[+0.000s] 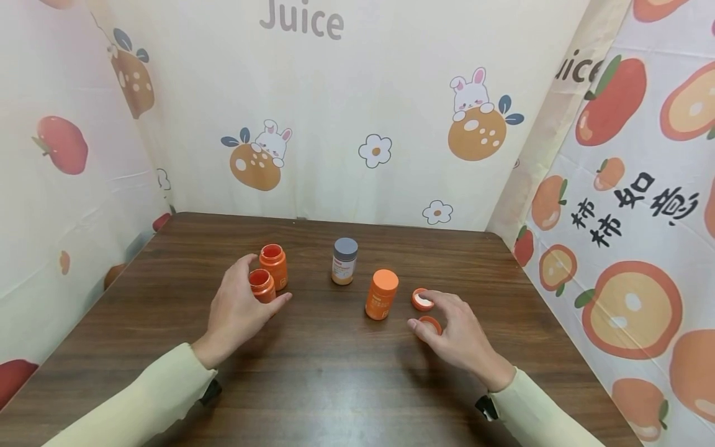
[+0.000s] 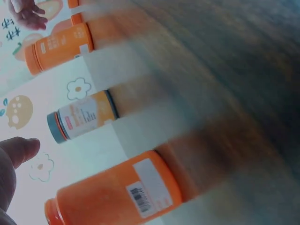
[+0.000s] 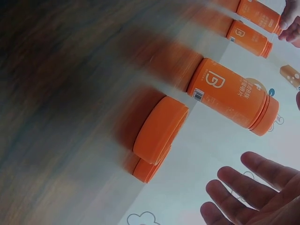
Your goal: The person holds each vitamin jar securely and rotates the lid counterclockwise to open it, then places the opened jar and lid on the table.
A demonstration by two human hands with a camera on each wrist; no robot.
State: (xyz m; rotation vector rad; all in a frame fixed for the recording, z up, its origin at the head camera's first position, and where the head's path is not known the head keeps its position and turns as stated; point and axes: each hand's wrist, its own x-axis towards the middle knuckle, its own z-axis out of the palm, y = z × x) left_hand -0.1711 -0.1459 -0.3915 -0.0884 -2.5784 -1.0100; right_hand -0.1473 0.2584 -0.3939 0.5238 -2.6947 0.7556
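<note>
My left hand is spread beside an uncapped orange bottle, thumb out and away from it. In the left wrist view the thumb shows apart from that bottle. Behind it stands a second uncapped orange bottle. Over at the right, my right hand hovers by two orange caps, the nearer cap between thumb and fingers and the farther cap near the fingertips. Straight fingers, clear of the caps, show in the right wrist view.
Between the hands stand a capped orange bottle and, farther back, a small bottle with a grey cap. All rest on a dark wooden table. Printed fabric hangs behind and along both sides.
</note>
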